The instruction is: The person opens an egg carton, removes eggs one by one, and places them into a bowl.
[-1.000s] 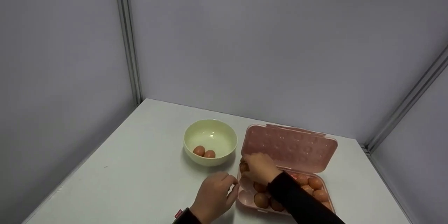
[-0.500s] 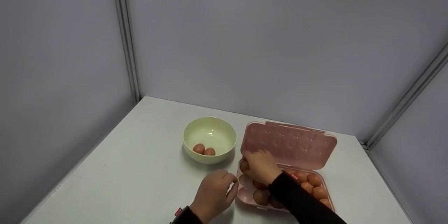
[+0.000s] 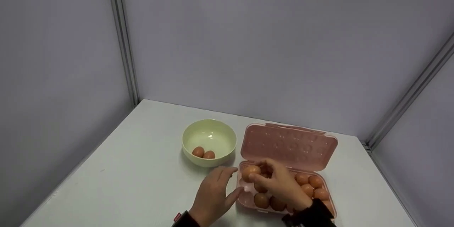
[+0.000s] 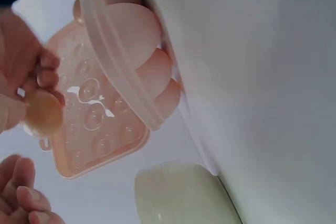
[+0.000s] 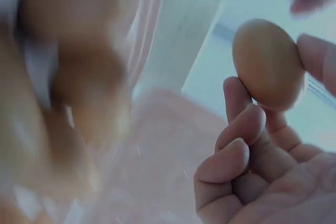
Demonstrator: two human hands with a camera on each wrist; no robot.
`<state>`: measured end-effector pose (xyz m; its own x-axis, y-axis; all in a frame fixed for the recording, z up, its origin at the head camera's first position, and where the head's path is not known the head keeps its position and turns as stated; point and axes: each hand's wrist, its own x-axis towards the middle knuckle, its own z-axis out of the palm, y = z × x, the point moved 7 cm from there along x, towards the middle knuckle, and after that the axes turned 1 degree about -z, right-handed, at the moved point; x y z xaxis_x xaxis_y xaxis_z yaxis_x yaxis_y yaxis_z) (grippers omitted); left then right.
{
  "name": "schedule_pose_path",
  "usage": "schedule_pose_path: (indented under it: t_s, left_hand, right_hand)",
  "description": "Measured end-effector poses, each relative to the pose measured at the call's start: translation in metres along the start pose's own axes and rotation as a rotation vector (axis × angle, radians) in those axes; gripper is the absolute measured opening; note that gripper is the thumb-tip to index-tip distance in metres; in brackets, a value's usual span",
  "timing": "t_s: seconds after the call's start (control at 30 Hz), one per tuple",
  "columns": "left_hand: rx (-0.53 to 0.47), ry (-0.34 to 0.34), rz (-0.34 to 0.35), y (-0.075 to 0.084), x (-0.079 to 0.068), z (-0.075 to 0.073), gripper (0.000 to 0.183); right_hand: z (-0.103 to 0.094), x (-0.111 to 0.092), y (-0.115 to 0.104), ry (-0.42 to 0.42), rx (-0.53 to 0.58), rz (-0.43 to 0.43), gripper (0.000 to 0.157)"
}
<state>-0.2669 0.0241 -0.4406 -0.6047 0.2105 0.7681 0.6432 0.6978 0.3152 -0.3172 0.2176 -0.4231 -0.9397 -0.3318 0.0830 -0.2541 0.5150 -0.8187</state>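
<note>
1. completed portion: two eggs (image 3: 198, 151) lie side by side in the near part of the green bowl (image 3: 217, 142). the bowl stands on the desk (image 3: 142, 170), left of the pink carton (image 3: 248, 200), whose lid (image 3: 289, 145) is raised along the far side.

2. portion in hand: i have the held egg (image 3: 251, 173) gripped between the thumb and fingers of my right hand (image 3: 282, 186). in the head view it appears over the far left corner of the carton base; the right wrist view shows it apart from the carton.

3. my left hand (image 3: 213, 191) is just beside the carton's left edge. its fingers are extended, the thumb is spread away from them, and it grips nothing.

4. remaining portion: the held egg is not yet set down. the carton eggs (image 3: 261, 200) occupy most of the visible cups; bare cups show at the left end. i cannot give an exact count, since my right hand covers part of the rows. i judge progress to be at an early stage: far more eggs sit in the carton than in the bowl.
</note>
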Motion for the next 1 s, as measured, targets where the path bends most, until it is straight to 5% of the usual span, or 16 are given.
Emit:
schedule_pose_path:
  t_s: [0.27, 0.57, 1.0]
  left_hand:
    - [-0.039, 0.029, 0.073, 0.010, 0.000, -0.006, 0.077]
    - [-0.133, 0.017, 0.212, 0.021, 0.001, -0.005, 0.071]
    - [-0.136, -0.019, 0.238, 0.026, -0.002, -0.001, 0.058]
  right_hand:
    - [0.028, -0.025, 0.028, -0.062, 0.372, 0.193, 0.057]
    - [0.035, -0.026, 0.029, -0.089, 0.425, 0.217, 0.053]
    - [0.036, -0.029, 0.020, -0.092, 0.451, 0.150, 0.046]
